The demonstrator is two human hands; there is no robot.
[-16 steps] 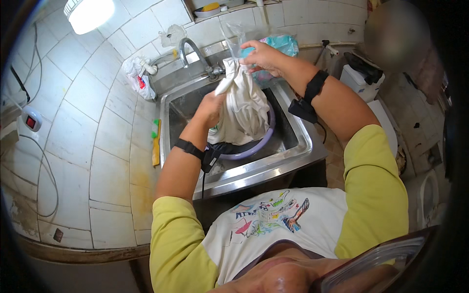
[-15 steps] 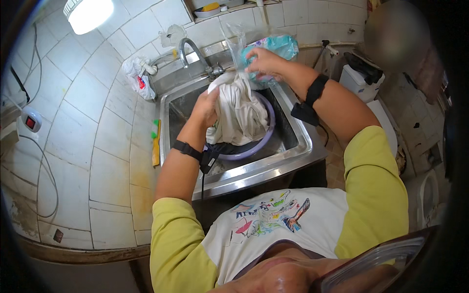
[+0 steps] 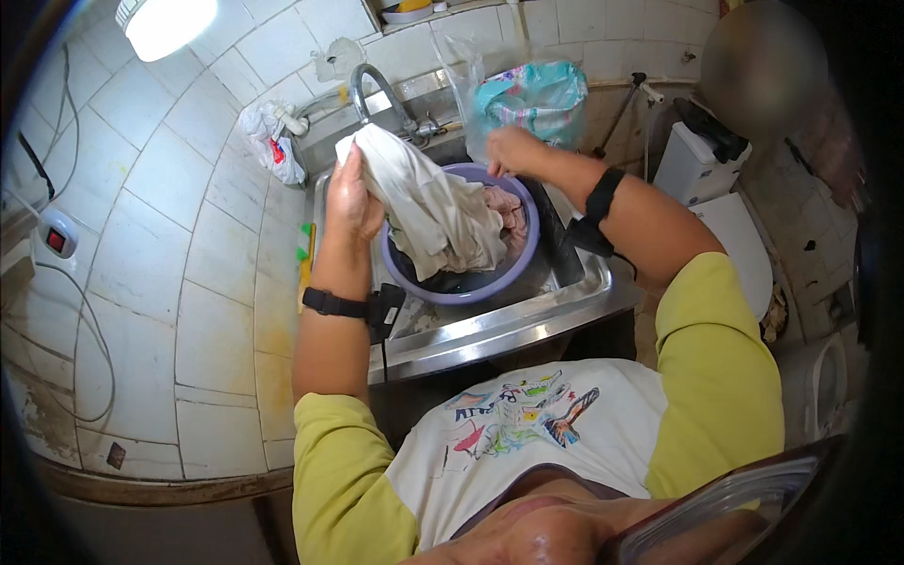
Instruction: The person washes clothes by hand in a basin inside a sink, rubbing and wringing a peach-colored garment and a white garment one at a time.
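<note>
A long white cloth garment (image 3: 419, 202) hangs bunched from my left hand (image 3: 353, 202), which grips its upper left end. The lower part of the garment rests in a round lavender basin (image 3: 395, 268). Beside it in the basin lies a pinkish crumpled cloth (image 3: 509, 212), and dark fabric or dark water shows underneath. My right hand (image 3: 513, 151) is over the basin's far right rim, fingers curled in, close to a clear and teal plastic bag (image 3: 537, 99). Whether those fingers hold anything is hidden.
The basin stands in a steel sink (image 3: 471, 339) with a curved faucet (image 3: 362, 89) behind. A white plastic bag (image 3: 271, 141) hangs at the left, above a green-and-yellow brush (image 3: 305, 247). A toilet (image 3: 730, 221) and a blurred person (image 3: 763, 71) are on the right.
My left hand has moved left, drawing the white garment sideways and uncovering the pinkish cloth. My right hand has come down slightly toward me, its fingers more curled.
</note>
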